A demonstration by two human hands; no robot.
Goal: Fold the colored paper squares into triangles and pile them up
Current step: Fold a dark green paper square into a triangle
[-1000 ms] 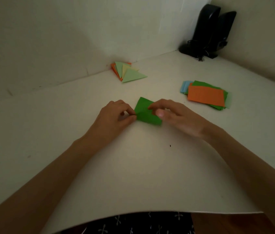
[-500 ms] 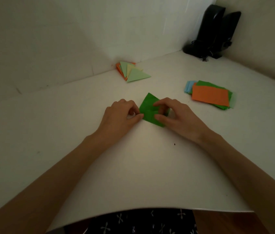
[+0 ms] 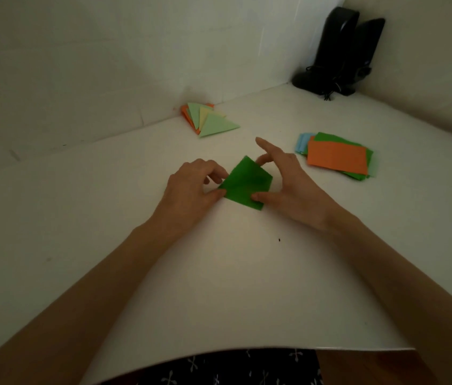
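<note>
A dark green paper square (image 3: 245, 183) lies flat on the white table (image 3: 219, 287), turned like a diamond. My left hand (image 3: 191, 187) pinches its left corner between thumb and curled fingers. My right hand (image 3: 286, 182) has its thumb pressed on the paper's lower right part, while the index finger points up and away and another finger touches the upper right edge. A pile of folded triangles (image 3: 208, 119), light green, yellow and orange, sits by the back wall. A stack of unfolded squares (image 3: 336, 157), orange on top of green and blue, lies to the right.
Two black speakers (image 3: 341, 51) with cables stand in the far right corner. Walls close off the back and right sides. The table's front edge (image 3: 247, 352) curves near my body.
The green paper has been opened out flatter into a full diamond. My right hand's fingers have lifted and spread, leaving the thumb on the paper. The left hand stayed at the left corner.
</note>
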